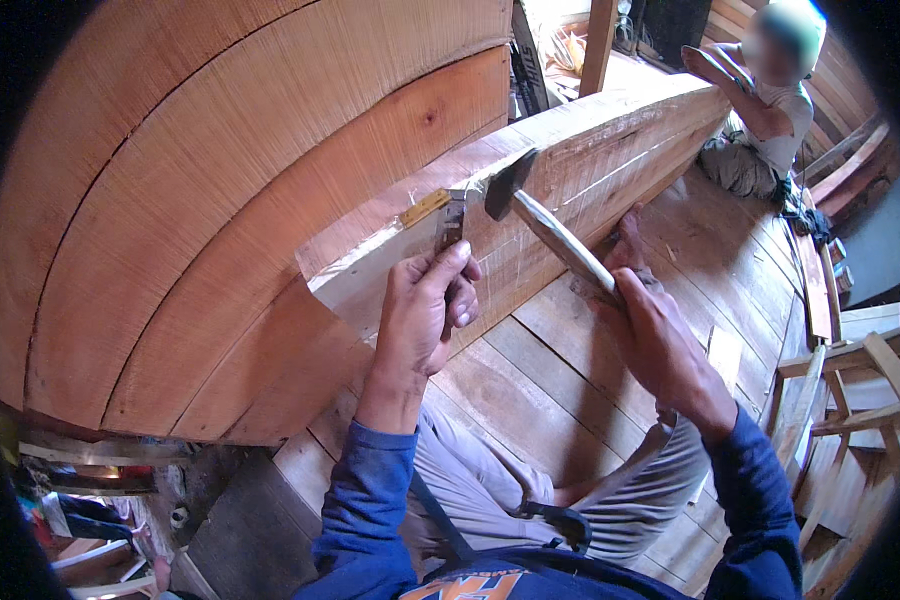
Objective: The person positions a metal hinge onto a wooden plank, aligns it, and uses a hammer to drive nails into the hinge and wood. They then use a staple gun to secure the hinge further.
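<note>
My left hand (434, 300) is closed, thumb against fingers, on the metal blade of a small try square (452, 222). The square's yellow stock (425, 208) lies along the top edge of a thick timber plank (595, 165), and its blade hangs down the plank's face. In my right hand (660, 345) is a hammer (560, 236), gripped by its wooden handle. Its dark head is beside the square, in front of the plank's upper edge; whether it touches the wood I cannot tell.
Curved planking (270, 190) rises on the left behind the timber. A person (775, 105) sits at the plank's far end, arms resting on it. Under me runs a board floor (530, 375). A wooden frame (850, 390) stands at the right.
</note>
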Demonstrator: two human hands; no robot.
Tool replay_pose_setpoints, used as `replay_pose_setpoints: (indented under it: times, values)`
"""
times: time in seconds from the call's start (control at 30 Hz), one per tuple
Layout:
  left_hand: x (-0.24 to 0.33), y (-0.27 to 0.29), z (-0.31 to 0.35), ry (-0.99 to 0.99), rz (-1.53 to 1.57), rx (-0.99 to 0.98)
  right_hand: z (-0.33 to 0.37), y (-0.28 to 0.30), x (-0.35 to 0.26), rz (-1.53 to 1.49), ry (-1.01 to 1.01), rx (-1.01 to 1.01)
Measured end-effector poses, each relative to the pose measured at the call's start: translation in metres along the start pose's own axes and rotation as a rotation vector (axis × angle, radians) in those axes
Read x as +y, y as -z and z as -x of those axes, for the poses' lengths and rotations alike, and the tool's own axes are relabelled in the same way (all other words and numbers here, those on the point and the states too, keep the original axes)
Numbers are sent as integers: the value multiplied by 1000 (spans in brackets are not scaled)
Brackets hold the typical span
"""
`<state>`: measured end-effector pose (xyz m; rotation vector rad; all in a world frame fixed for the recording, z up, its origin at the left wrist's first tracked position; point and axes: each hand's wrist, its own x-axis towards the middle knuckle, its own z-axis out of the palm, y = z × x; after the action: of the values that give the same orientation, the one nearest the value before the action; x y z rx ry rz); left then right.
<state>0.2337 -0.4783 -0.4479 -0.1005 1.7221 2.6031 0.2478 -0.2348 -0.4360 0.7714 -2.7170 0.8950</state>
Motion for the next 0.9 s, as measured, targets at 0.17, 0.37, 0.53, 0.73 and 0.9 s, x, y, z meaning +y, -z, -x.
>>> replay_pose_setpoints:
  times: [0.17, 0.37, 0.53, 0.73, 0.9]
  values:
    - [-7, 11, 1, 1, 19, -19, -7, 3, -36, -130, -86, 237]
    - [-5, 9, -1, -26, 9, -14, -9, 0, -19, -123, -115, 28]
    - [-9, 11, 3, -2, -60, -8, -2, -14, -23, -145, -91, 119]
    - [-9, 8, 0, -42, -92, 11, 3, -21, -21, -197, -80, 282]
    - [-9, 11, 2, -29, -96, 13, 1, -23, -9, -154, -192, 8]
